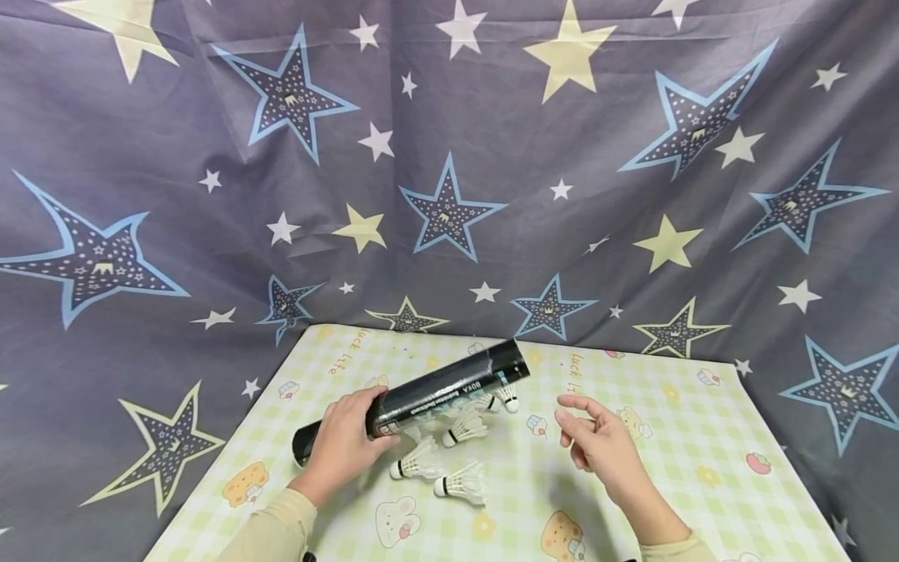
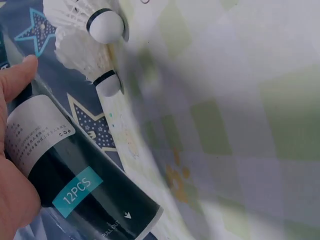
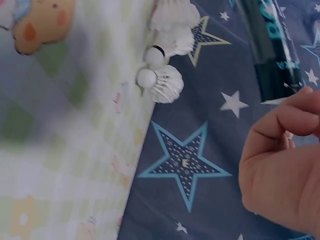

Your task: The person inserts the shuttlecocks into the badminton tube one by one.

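Observation:
My left hand (image 1: 347,433) grips a black shuttlecock tube (image 1: 442,390) around its lower part and holds it slantwise, with the far end up and to the right. The left wrist view shows a white label and "12PCS" on the tube (image 2: 75,185). Several white shuttlecocks lie below and beside it; a near shuttlecock (image 1: 460,485) rests on its side, and others are partly covered by the tube. Off to the right, my right hand (image 1: 600,449) hovers above the table with bent fingers and nothing in them, apart from the tube's far end.
A table with a green-and-white checked cover (image 1: 702,476), printed with cartoon figures, lies under both hands. Behind it hangs a dark curtain (image 1: 492,117) patterned with stars, close against the table's back edge.

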A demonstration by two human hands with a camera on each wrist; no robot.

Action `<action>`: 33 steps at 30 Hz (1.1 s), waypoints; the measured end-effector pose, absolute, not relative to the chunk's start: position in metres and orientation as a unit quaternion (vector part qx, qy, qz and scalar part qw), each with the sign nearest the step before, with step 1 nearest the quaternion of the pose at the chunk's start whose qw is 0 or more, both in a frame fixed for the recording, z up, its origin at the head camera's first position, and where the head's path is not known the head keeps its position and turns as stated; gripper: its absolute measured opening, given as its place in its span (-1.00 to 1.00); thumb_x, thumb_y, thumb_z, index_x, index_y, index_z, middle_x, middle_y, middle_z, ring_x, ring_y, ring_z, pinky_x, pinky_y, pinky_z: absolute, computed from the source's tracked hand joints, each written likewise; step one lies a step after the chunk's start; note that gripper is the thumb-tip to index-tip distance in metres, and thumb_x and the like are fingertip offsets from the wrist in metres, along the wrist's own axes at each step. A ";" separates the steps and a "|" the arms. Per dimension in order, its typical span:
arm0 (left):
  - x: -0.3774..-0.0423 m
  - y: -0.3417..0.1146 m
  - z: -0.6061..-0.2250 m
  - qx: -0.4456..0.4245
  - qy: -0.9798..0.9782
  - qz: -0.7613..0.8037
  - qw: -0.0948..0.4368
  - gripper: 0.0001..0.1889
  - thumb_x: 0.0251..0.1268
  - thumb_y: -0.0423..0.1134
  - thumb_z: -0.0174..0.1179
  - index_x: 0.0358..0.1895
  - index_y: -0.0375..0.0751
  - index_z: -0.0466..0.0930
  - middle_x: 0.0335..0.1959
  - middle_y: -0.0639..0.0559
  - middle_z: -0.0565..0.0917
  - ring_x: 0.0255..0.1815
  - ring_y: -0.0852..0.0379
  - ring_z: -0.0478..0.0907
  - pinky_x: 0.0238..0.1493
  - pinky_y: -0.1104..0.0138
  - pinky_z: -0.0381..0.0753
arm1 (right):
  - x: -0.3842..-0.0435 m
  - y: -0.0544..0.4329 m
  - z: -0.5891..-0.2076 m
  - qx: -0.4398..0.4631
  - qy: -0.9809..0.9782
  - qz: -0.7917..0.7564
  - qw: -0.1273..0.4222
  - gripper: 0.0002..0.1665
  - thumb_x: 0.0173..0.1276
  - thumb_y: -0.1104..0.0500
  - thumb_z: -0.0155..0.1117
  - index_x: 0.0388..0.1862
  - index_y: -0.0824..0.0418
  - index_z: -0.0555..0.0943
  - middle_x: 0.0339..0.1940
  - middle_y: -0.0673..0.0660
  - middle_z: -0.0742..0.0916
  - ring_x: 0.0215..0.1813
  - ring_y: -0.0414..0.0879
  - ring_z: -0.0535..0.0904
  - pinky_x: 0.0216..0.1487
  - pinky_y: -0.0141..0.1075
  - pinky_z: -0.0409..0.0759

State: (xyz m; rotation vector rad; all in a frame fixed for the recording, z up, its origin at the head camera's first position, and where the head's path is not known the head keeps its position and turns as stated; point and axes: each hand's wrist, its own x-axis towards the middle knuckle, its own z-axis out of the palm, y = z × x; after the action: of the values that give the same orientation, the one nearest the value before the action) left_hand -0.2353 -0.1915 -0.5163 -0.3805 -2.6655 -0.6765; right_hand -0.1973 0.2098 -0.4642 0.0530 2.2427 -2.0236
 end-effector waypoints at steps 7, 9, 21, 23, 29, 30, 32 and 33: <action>-0.237 -0.195 -0.517 -0.105 -0.943 -0.272 0.163 -0.02 -0.03 0.01 0.73 0.53 -0.07 0.47 0.42 -0.16 0.64 0.41 -0.24 0.60 0.39 -0.15 0.52 | -0.193 0.182 -0.500 -0.025 0.764 -0.621 0.176 -0.42 0.57 -0.06 0.35 0.30 0.36 0.61 -0.47 0.03 0.72 -0.64 -0.26 0.43 -0.61 -0.48 0.38; -0.237 -0.195 -0.518 -0.103 -0.941 -0.284 0.155 -0.03 -0.02 -0.01 0.72 0.53 -0.09 0.47 0.44 -0.18 0.63 0.43 -0.25 0.58 0.41 -0.16 0.51 | -0.191 0.171 -0.509 -0.044 0.763 -0.611 0.209 -0.43 0.57 -0.06 0.36 0.27 0.37 0.61 -0.46 0.03 0.74 -0.63 -0.26 0.45 -0.61 -0.48 0.38; -0.236 -0.196 -0.522 -0.091 -0.934 -0.314 0.141 -0.05 -0.01 -0.02 0.73 0.51 -0.08 0.48 0.46 -0.16 0.61 0.46 -0.24 0.56 0.46 -0.16 0.48 | -0.190 0.143 -0.527 -0.079 0.775 -0.581 0.237 -0.57 0.56 -0.04 0.37 0.13 0.28 0.69 -0.54 0.00 0.71 -0.68 -0.26 0.45 -0.66 -0.46 0.32; -0.236 -0.196 -0.523 -0.089 -0.934 -0.317 0.137 -0.05 -0.01 -0.01 0.72 0.51 -0.06 0.49 0.46 -0.15 0.61 0.47 -0.23 0.56 0.46 -0.16 0.48 | -0.190 0.142 -0.530 -0.075 0.778 -0.577 0.238 -0.59 0.55 -0.05 0.38 0.11 0.25 0.69 -0.55 -0.01 0.70 -0.68 -0.26 0.45 -0.66 -0.46 0.33; -0.237 -0.195 -0.526 -0.082 -0.934 -0.321 0.135 -0.05 -0.03 0.00 0.73 0.51 0.00 0.50 0.45 -0.13 0.63 0.43 -0.22 0.58 0.43 -0.16 0.52 | -0.191 0.136 -0.535 -0.070 0.777 -0.576 0.247 -0.64 0.55 -0.04 0.37 0.06 0.21 0.70 -0.61 -0.02 0.68 -0.69 -0.25 0.43 -0.66 -0.44 0.33; -0.237 -0.196 -0.526 -0.082 -0.933 -0.322 0.137 -0.05 -0.04 -0.01 0.74 0.51 0.00 0.51 0.44 -0.12 0.64 0.42 -0.22 0.59 0.43 -0.16 0.52 | -0.191 0.136 -0.536 -0.070 0.776 -0.576 0.248 -0.64 0.56 -0.05 0.37 0.06 0.21 0.70 -0.62 -0.03 0.68 -0.69 -0.25 0.43 -0.67 -0.44 0.33; -0.238 -0.196 -0.526 -0.086 -0.932 -0.323 0.141 -0.06 -0.05 -0.01 0.74 0.50 0.01 0.52 0.43 -0.12 0.65 0.42 -0.22 0.59 0.45 -0.16 0.50 | -0.191 0.135 -0.537 -0.071 0.775 -0.576 0.248 -0.64 0.56 -0.05 0.37 0.06 0.21 0.71 -0.62 -0.03 0.68 -0.70 -0.24 0.43 -0.67 -0.45 0.32; -0.238 -0.195 -0.527 -0.090 -0.931 -0.323 0.142 -0.06 -0.05 -0.01 0.75 0.50 0.00 0.52 0.42 -0.12 0.66 0.42 -0.21 0.60 0.46 -0.16 0.49 | -0.191 0.134 -0.537 -0.072 0.777 -0.575 0.246 -0.64 0.55 -0.05 0.38 0.06 0.22 0.71 -0.62 -0.03 0.68 -0.70 -0.24 0.43 -0.67 -0.45 0.32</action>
State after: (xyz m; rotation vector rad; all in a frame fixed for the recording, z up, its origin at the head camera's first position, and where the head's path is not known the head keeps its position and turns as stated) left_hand -0.2376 -0.1954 -0.5267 -0.2595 -2.6881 -0.9319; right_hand -0.1908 0.1344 -0.5367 -0.1952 2.1188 -1.5697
